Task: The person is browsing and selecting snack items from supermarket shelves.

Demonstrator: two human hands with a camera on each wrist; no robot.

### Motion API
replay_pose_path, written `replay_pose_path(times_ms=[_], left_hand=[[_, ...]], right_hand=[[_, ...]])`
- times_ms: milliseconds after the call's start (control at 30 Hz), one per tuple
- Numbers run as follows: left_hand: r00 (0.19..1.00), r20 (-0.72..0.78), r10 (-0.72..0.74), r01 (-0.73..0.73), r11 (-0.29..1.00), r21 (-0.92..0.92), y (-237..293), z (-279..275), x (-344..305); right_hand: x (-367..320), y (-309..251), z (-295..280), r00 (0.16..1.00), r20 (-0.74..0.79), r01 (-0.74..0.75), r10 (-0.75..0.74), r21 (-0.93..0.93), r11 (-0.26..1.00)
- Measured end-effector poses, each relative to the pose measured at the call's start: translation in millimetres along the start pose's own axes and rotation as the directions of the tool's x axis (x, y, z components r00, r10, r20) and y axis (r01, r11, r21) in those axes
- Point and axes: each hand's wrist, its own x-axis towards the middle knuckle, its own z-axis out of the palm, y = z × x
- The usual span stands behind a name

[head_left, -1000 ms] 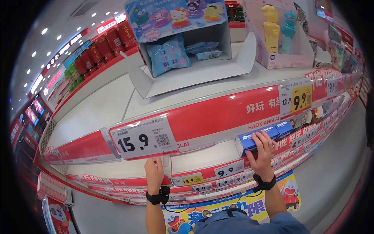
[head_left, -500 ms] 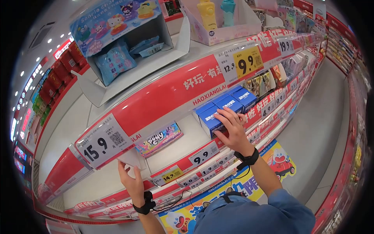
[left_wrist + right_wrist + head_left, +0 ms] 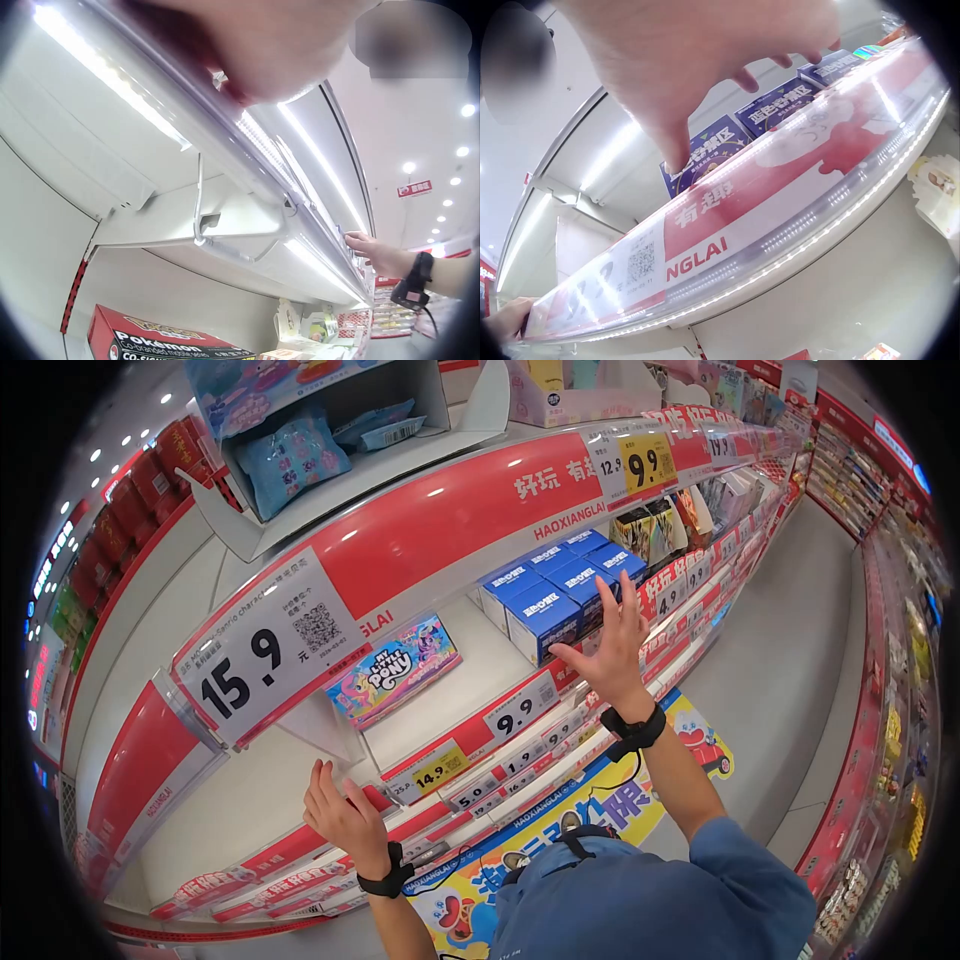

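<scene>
Blue, sharp-cornered cartons [image 3: 560, 588] beside the right grip [image 3: 617, 658]

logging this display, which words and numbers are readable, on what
"15.9": large tag
"12.9": two-colour tag
"9.9": same tag
"14.9": yellow tag
"9.9": white tag
"5.0": small tag
"1.9": neighbouring tag
"HAOXIANGLAI": red rail, floor mat
"好玩": same rail
"MY LITTLE PONY": pony box
"Pokémon": red box
"蓝色": blue boxes, rest unclear
Most other print: too small or blurred

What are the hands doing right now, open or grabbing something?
Left hand: open, near the red shelf edge.
Right hand: open, by the blue boxes.
</scene>
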Motion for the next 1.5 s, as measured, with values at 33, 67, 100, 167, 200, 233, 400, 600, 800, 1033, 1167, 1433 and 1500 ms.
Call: replay_pose_path(times_ms=[33,67,100,167,200,233,400,600,800,1033,1167,1433,1500], left_hand=[[1.000,0.004,-0.003,0.003,1.000,0.005,0,0,0],[1.000,0.006,-0.002,0.002,1.000,0.011,-1,-1,2],[1.000,0.002,0.000,0.000,1.000,0.001,-2,-1,3],[1.000,0.007,0.003,-0.003,1.000,-0.019,-3,-2,1],[1.000,-0.001,0.007,-0.007,1.000,-0.028,-3,-2,0],[1.000,-0.008,0.010,-0.011,0.999,-0.039,-4,-3,0],[0.998,-0.069,-0.013,-0.005,0.966,-0.258,-12,-4,-6],[0.973,-0.148,0.177,-0.214,0.933,-0.289,47,-46,-13],[0.962,0.156,0.226,-0.101,0.821,-0.561,183,-8,10],[0.977,0.160,0.142,-0.044,0.867,-0.496,266,69,44],[0.970,0.228,0.087,0.037,0.871,-0.489,274,76,45],[0.971,0.210,0.113,-0.008,0.896,-0.445,277,76,51],[0.969,0.218,0.115,-0.012,0.905,-0.424,276,75,52]], right_hand=[[-1,2,-1,1.000,0.004,0.001,-0.001,-0.003,1.000],[-1,4,-1,1.000,0.003,-0.002,0.002,-0.006,1.000],[-5,8,-3,1.000,0.008,-0.008,0.008,-0.011,1.000],[-9,21,-9,1.000,-0.004,-0.029,0.030,0.012,0.999],[-10,30,-13,0.999,-0.005,-0.040,0.041,0.018,0.999],[-11,39,-15,0.999,-0.008,-0.050,0.050,0.060,0.997],[9,70,-34,0.997,-0.025,-0.068,0.071,0.113,0.991],[40,104,-29,0.998,-0.002,-0.064,0.065,0.208,0.976],[51,118,-32,0.998,0.040,0.039,-0.047,0.196,0.980],[65,139,-33,0.984,0.122,0.091,-0.131,0.294,0.952],[70,145,-31,0.981,0.133,0.089,-0.141,0.337,0.937],[76,144,-31,0.977,0.155,0.079,-0.147,0.378,0.922],[76,142,-31,0.979,0.150,0.073,-0.140,0.385,0.920]])
